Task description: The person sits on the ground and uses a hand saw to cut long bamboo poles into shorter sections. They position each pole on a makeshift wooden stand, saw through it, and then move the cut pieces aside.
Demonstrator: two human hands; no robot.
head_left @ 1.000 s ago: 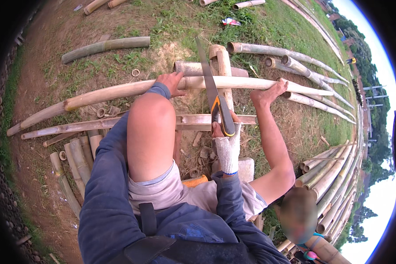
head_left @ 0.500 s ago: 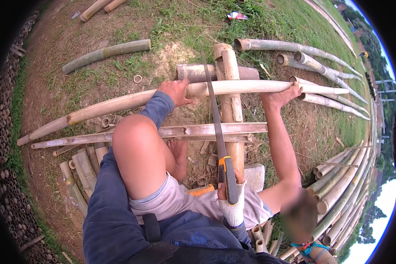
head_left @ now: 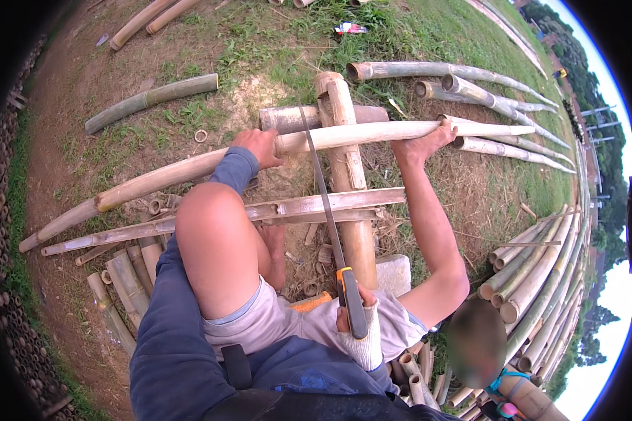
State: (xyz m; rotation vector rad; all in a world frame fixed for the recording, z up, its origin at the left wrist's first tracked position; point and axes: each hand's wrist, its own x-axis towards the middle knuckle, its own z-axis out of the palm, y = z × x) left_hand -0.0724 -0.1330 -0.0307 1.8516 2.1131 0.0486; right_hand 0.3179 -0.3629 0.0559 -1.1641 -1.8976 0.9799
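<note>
A pale bamboo pole [head_left: 379,133] lies across an upright-looking wooden support [head_left: 340,119]. My left hand [head_left: 260,146], in a navy sleeve, is closed over the pole left of the support. My right hand [head_left: 358,326], in a white knitted glove, grips the black and orange handle of a handsaw [head_left: 328,217]. The saw's long blade crosses the pole between my left hand and the support. To the right, my bare foot [head_left: 421,144] presses on the pole. Closer to me, a split bamboo length [head_left: 295,205] runs across the same support.
A short thick bamboo piece [head_left: 274,119] lies crosswise behind the support. Long bamboo poles [head_left: 463,70] lie at the far right, and a pile [head_left: 534,281] is at the near right. A cut bamboo length [head_left: 151,102] lies far left, with short pieces [head_left: 123,288] beside my knee.
The saw has come back toward me, its handle lower and its blade further along the pole's side. The whole view has shifted; my left hand and foot stay on the pole.
</note>
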